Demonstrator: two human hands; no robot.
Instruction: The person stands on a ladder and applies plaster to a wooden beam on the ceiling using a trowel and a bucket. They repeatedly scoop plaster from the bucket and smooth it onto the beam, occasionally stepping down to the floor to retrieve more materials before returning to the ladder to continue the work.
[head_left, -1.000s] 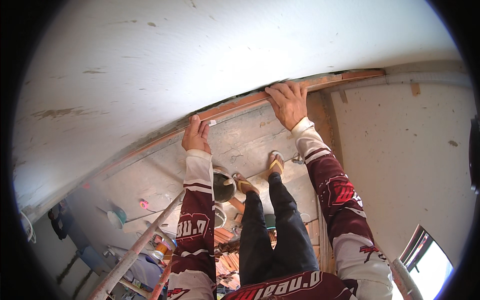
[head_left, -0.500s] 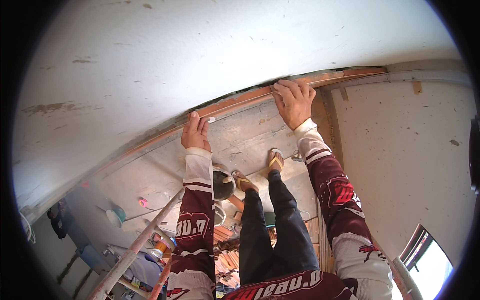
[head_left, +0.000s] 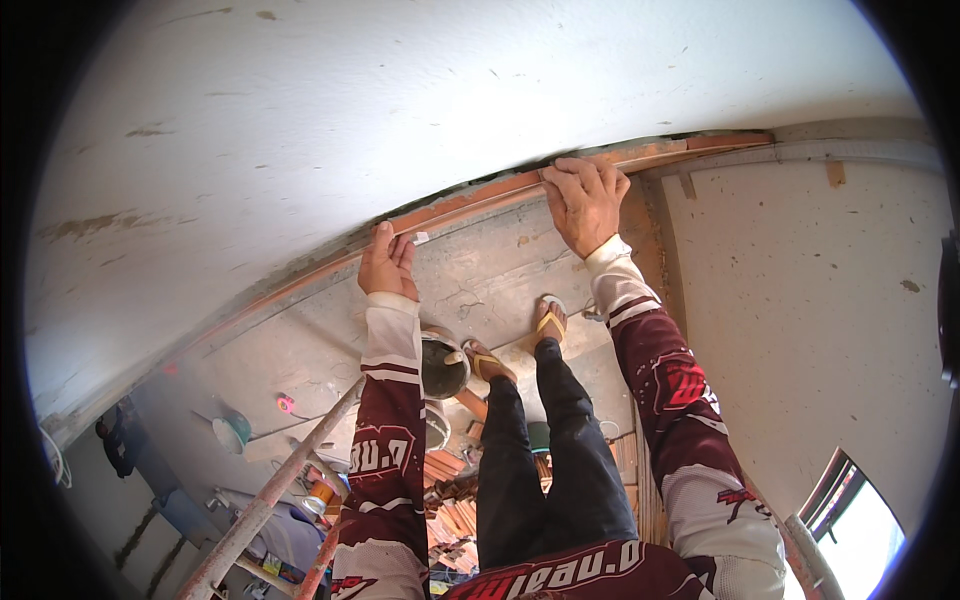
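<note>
A narrow orange-brown strip point(head_left: 462, 210), made of long tile-like pieces, runs along the edge of the white wall point(head_left: 430, 90). Grey mortar shows in patches along its upper side. My left hand point(head_left: 388, 268) grips the strip's edge near the middle of the view, index finger on top and the other fingers curled below. A small white tab point(head_left: 420, 238) shows beside those fingers. Farther right, my right hand point(head_left: 588, 205) pinches the same strip from above, its fingers bent over the edge. The thumb and fingertip contact is partly hidden there.
Scaffold poles point(head_left: 270, 500) rise at the lower left. On the floor below are a dark bucket point(head_left: 443, 368), a pile of orange tile pieces point(head_left: 455, 515), a teal bowl point(head_left: 232, 432) and a pink tape measure point(head_left: 286, 403). A side wall point(head_left: 800, 300) with a window stands right.
Both hands stay on the strip and have shifted only very slightly left in the view. The strip looks the same.
</note>
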